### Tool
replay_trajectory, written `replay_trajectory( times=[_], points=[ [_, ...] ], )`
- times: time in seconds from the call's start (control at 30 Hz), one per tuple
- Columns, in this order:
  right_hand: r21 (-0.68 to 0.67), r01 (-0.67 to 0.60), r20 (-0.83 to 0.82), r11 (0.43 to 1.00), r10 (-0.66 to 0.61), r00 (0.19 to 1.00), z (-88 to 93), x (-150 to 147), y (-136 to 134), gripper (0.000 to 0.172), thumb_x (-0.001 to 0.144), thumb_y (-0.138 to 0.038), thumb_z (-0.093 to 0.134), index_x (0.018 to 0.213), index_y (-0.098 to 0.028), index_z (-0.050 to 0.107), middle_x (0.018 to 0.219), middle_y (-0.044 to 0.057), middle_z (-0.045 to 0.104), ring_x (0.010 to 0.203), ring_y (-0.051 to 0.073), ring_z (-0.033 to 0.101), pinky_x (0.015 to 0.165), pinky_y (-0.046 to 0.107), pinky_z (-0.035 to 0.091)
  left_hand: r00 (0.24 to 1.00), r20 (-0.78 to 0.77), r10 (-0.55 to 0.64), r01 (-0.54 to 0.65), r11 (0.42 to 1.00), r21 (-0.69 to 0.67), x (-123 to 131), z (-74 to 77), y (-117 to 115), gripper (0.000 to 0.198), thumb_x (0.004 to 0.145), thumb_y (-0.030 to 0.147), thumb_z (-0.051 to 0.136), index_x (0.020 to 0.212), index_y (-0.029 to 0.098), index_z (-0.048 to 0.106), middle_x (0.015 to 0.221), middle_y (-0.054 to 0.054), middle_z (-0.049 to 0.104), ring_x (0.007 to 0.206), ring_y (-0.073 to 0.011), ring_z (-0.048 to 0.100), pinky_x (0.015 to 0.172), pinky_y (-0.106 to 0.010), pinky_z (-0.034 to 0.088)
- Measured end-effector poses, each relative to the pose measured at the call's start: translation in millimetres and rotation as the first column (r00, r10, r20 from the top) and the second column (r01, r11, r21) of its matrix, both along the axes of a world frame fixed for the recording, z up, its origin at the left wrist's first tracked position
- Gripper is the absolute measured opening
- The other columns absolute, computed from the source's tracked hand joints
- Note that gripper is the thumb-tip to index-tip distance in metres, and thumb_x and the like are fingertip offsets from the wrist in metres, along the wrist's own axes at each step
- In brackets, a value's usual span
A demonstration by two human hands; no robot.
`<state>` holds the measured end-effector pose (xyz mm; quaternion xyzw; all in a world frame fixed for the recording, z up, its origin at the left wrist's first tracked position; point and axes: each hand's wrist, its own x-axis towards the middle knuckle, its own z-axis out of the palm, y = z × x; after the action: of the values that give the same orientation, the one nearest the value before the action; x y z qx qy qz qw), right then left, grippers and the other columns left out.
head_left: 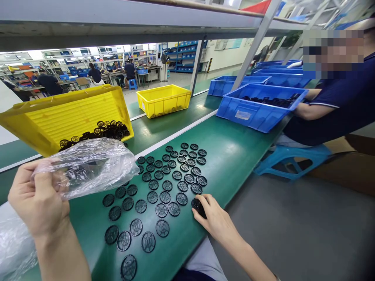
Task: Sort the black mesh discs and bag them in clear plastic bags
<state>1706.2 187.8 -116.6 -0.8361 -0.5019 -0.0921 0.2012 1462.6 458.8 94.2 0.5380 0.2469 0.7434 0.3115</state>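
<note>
L hand (38, 199) pinched clear plastic bag (90, 168) at 9 o'clock; R hand (215, 220) cupped black disc (198, 207) at 4 o'clock; dozens of discs (166, 185) done on green belt (234, 156), more left in yellow bin (67, 117) at 10 o'clock.

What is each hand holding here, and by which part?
The left hand grips a clear plastic bag by its near end, in the fingers. The right hand seems to hold a black round part by its edge.

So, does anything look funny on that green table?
Yes, the yellow plastic crate on the left looks tipped up, not sitting flat like the other yellow crate. The black round parts inside it lie heaped at its low side.
</note>
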Motion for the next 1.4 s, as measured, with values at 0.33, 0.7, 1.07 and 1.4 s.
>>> replay_trajectory(
  times=[0.33, 0.7, 1.07, 1.4],
  points=[
    [0.002, -0.076, -0.061, 0.997, 0.076, 0.995, 15.6, -3.5, 6.8, 0.032, 0.095, -0.030, 0.045, 0.125, -0.022, 0.054, 0.105, 0.008, 0.059, 0.070, 0.017, 0.066, 0.060, 0.030, 0.057, 0.999, -0.030, -0.022, 0.023, 0.998, 0.054, -0.2, 0.0, -1.4, 0.003, 0.071, 0.014, 0.064, 0.073, 0.015, 0.062, 0.043, 0.008, 0.043, 0.034, -0.0085, 0.029, 0.029, -0.025, 0.016],
    [-0.127, -0.218, -0.078, 0.968, 0.209, 0.975, 22.9, -2.7, 34.6, 0.029, 0.089, -0.022, 0.056, 0.118, -0.020, 0.055, 0.109, 0.008, 0.058, 0.080, 0.019, 0.066, 0.062, 0.030, 0.055, 0.999, -0.021, -0.037, 0.037, 0.999, 0.040, 1.2, 1.0, -2.8, 0.003, 0.070, 0.014, 0.064, 0.072, 0.015, 0.062, 0.042, 0.009, 0.040, 0.035, -0.0079, 0.027, 0.029, -0.024, 0.015],
    [-0.164, -0.349, -0.056, 0.923, 0.345, 0.937, 27.8, -26.7, 40.8, 0.031, 0.088, -0.023, 0.064, 0.118, -0.027, 0.055, 0.111, 0.005, 0.061, 0.086, 0.019, 0.065, 0.055, 0.025, 0.049, 0.999, -0.021, -0.038, 0.038, 0.998, 0.044, -1.0, 1.3, -2.4, 0.005, 0.073, 0.017, 0.066, 0.074, 0.015, 0.062, 0.044, 0.009, 0.040, 0.035, -0.0063, 0.028, 0.029, -0.021, 0.017],
    [-0.126, -0.458, -0.134, 0.880, 0.442, 0.887, 42.2, -59.4, 38.2, 0.044, 0.086, -0.020, 0.062, 0.127, -0.030, 0.052, 0.117, 0.006, 0.059, 0.088, 0.018, 0.065, 0.061, 0.026, 0.050, 0.995, -0.015, -0.095, 0.096, 0.995, 0.017, -3.6, 0.6, -5.1, 0.008, 0.077, 0.022, 0.068, 0.075, 0.015, 0.064, 0.044, 0.008, 0.037, 0.035, -0.0062, 0.027, 0.031, -0.021, 0.016]
  ],
)
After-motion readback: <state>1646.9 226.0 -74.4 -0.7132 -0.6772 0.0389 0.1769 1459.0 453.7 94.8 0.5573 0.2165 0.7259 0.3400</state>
